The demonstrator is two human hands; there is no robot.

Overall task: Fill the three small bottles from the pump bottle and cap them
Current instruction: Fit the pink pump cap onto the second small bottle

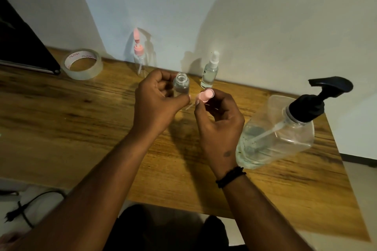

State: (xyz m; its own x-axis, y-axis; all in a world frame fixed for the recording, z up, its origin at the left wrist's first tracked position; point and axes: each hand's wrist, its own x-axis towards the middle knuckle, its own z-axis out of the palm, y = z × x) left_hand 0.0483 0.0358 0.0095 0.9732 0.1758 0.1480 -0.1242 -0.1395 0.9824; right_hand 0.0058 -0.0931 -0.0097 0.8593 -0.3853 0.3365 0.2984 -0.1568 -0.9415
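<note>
Above the brown wooden desk (pixel 61 112), the left hand (pixel 157 102) curls its fingers (pixel 163 85) round a small clear plastic bottle with an open neck (pixel 181 84), held upright, while the right hand (pixel 219 120) pinches a pink plastic cap with a thin dip tube (pixel 206 96) just beside that bottle. A large clear pump bottle with a black pump head (pixel 285 128) stands near the right hand. Against the wall stand a clear bottle with a pink pump top (pixel 138 57) and a clear spray bottle with a white top (pixel 210 71); a roll of clear tape (pixel 82 64) lies further left.
</note>
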